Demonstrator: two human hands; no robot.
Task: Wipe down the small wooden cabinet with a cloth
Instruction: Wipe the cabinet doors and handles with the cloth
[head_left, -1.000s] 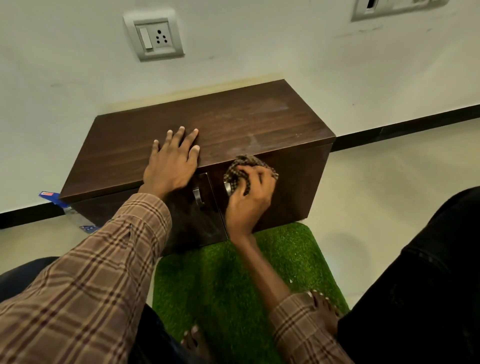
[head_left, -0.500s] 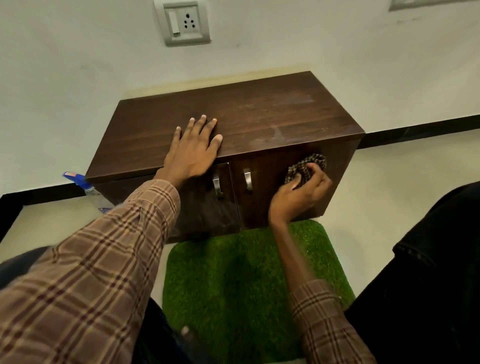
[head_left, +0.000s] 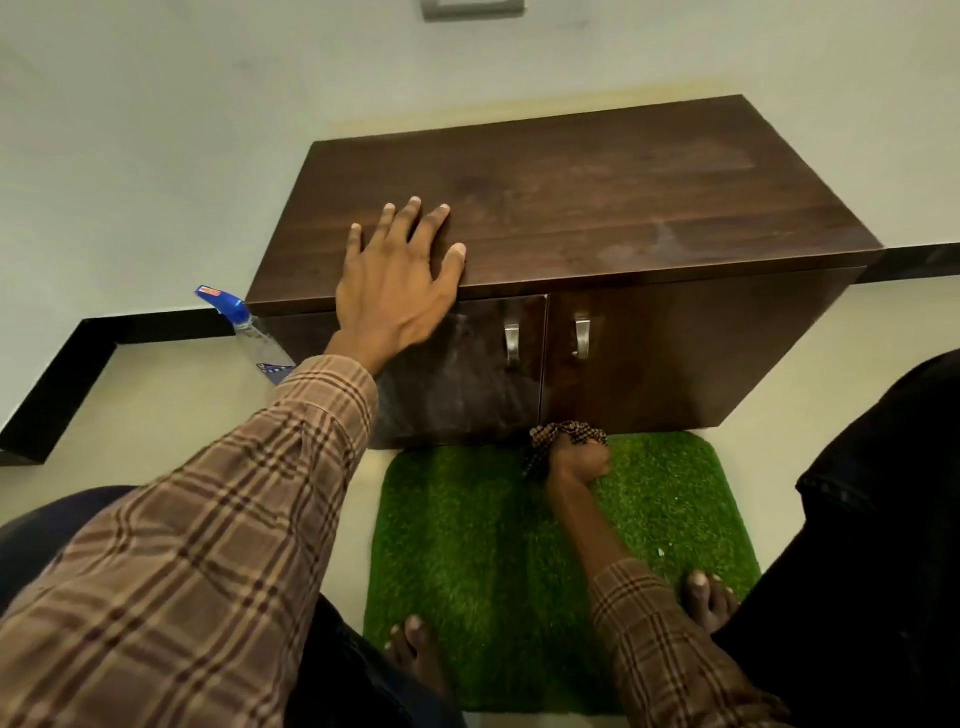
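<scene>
A small dark wooden cabinet (head_left: 597, 197) with two doors and two metal handles stands against the wall. My left hand (head_left: 395, 291) lies flat with fingers spread on the front left of its top. My right hand (head_left: 576, 460) grips a bunched dark checked cloth (head_left: 569, 434) down at the bottom edge of the right door, near the seam between the doors, just above the mat.
A green artificial-grass mat (head_left: 467, 545) lies in front of the cabinet, with bare toes on its near edge. A clear spray bottle (head_left: 249, 332) with a blue top stands on the floor at the cabinet's left side. A black skirting runs along the wall.
My right hand has carried the cloth from the upper right of the right door down and left to the door's bottom edge. My left hand has stayed on the top.
</scene>
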